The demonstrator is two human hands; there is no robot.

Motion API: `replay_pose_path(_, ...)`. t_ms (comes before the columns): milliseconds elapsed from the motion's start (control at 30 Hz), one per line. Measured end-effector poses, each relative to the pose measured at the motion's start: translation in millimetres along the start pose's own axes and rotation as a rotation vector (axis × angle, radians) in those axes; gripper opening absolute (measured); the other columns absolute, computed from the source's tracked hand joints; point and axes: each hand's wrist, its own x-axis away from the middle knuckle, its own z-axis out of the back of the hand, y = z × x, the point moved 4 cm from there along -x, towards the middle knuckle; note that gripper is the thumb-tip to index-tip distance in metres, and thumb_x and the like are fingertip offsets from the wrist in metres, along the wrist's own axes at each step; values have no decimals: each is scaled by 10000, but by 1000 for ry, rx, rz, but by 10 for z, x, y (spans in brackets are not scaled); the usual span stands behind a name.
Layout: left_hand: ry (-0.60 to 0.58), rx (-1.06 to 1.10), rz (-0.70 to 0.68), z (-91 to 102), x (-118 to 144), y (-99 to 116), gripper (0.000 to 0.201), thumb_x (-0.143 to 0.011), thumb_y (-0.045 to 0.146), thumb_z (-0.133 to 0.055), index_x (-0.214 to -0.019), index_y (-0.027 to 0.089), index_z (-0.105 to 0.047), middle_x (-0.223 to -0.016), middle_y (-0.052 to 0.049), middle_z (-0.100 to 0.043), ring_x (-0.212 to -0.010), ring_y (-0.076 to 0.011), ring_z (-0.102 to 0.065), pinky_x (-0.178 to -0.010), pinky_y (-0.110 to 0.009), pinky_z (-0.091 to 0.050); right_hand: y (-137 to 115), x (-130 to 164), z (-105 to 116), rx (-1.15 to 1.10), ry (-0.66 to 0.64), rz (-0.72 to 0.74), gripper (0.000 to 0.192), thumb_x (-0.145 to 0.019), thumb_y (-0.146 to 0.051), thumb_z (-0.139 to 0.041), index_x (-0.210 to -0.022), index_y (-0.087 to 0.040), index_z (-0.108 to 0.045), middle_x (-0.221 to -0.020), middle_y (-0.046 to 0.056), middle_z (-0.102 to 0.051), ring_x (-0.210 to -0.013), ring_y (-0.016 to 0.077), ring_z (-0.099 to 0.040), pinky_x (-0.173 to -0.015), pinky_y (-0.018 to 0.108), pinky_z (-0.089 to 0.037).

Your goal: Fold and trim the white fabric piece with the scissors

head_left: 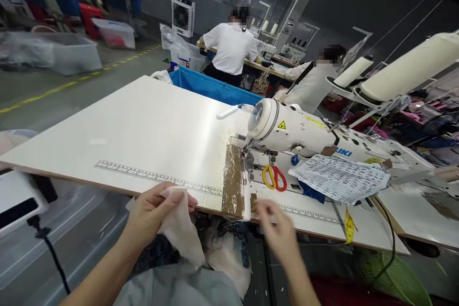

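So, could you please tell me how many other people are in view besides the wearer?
2: one person in a white shirt stands at the far bench, and a second person sits behind the sewing machine. Others may be hidden.

The surface (143, 124) was a broad white board with a brown edge, slanting across the view; a printed ruler strip (158, 178) ran along its near edge; a strip of brown tape under clear film (233, 181) lay across it near the needle end; a white sewing machine (322, 141) stood on its right part; yellow-and-red-handled scissors (274, 178) lay on the machine bed just below the arm; a printed paper sheet (339, 179) rested to the right of the scissors, partly over something blue (312, 192); a small white cylinder (227, 113) lay near the far edge, beside the machine's head; a yellow tag (349, 225) hung over the near edge.
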Motion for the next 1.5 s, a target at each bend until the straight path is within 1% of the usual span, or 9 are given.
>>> replay_pose_path(100, -149, -106, -106, -173, 15, 47, 390, -869, 527, -673, -840, 150, -767, -762, -101, -723, -604, -172, -613, -513, -229, -476, 431, -633, 463, 439, 258, -135, 378, -942, -479, -432, -977, -166, -641, -979, 171, -687, -991, 327, -623, -864, 437, -477)
replay_pose_path(233, -226, -199, -222, -276, 31, 21, 330, -895, 473, -652, -837, 168, -764, -797, -88, -719, -688, -179, -620, -606, -252, -489, 729, -1159, 495, 739, -77, -379, 387, -923, -492, -498, -942, -125, -620, -907, 199, -671, -878, 325, -657, -661, 354, -435)
replay_pose_path(333, -195, -193, -222, -223, 33, -52, 335, -869, 482, -683, -771, 165, -728, -794, -82, -686, -737, -193, -616, -658, -277, -490, 740, -1166, 476, 757, -185, -369, 336, -911, -443, -514, -948, -122, -604, -825, 174, -667, -802, 304, -662, -605, 338, -397)
replay_pose_path(500, -180, -119, 20, -91, 43, -270, 390, -820, 541, -712, -771, 154, -708, -701, -35, -599, -616, -142, -504, -548, -242, -394, 769, -656, 544, 355, -68, -308, 376, -804, -437, -580, -1054, -158, -568, -824, 117, -668, -748, 270, -655, -618, 347, -480)
replay_pose_path(667, -230, -43, 91, -106, 65, -323, 341, -800, 493, -745, -739, 160, -709, -763, -37, -606, -685, -156, -532, -610, -253, -428, 198, -15, 331, -6, -316, -87, 358, -903, -472, -552, -1164, -226, -556, -950, 64, -645, -857, 209, -641, -691, 316, -530)
replay_pose_path(800, -250, 11, 112, -159, 96, -309, 303, -803, 457, -755, -736, 165, -711, -770, -29, -600, -677, -146, -522, -612, -251, -432, -541, 32, 140, 226, -468, 172, 331, -835, -529, -642, -818, -231, -499, -781, 20, -580, -694, 176, -521, -660, 317, -458)
replay_pose_path(900, -241, 9, 95, -172, 118, -323, 303, -799, 454, -764, -735, 162, -719, -770, -32, -609, -692, -148, -530, -629, -253, -436, -830, -119, 71, 433, -508, 333, 434, -783, -548, -683, -719, -241, -383, -691, -9, -528, -631, 163, -450, -655, 320, -382)
replay_pose_path(1133, -220, -11, 40, -157, 129, -347, 347, -778, 511, -777, -773, 164, -755, -799, -52, -640, -700, -156, -543, -619, -260, -433, -909, -283, 2, 495, -654, 358, 408, -816, -557, -671, -748, -223, -446, -759, -2, -596, -665, 162, -499, -710, 329, -329)
replay_pose_path(1500, -250, -72, 24, -153, 132, -319, 396, -783, 541, -758, -717, 154, -703, -756, -42, -604, -671, -148, -509, -613, -261, -406, -998, -332, -53, 502, -656, 399, 274, -837, -444, -616, -757, -218, -483, -715, -13, -582, -612, 143, -454, -717, 324, -308)
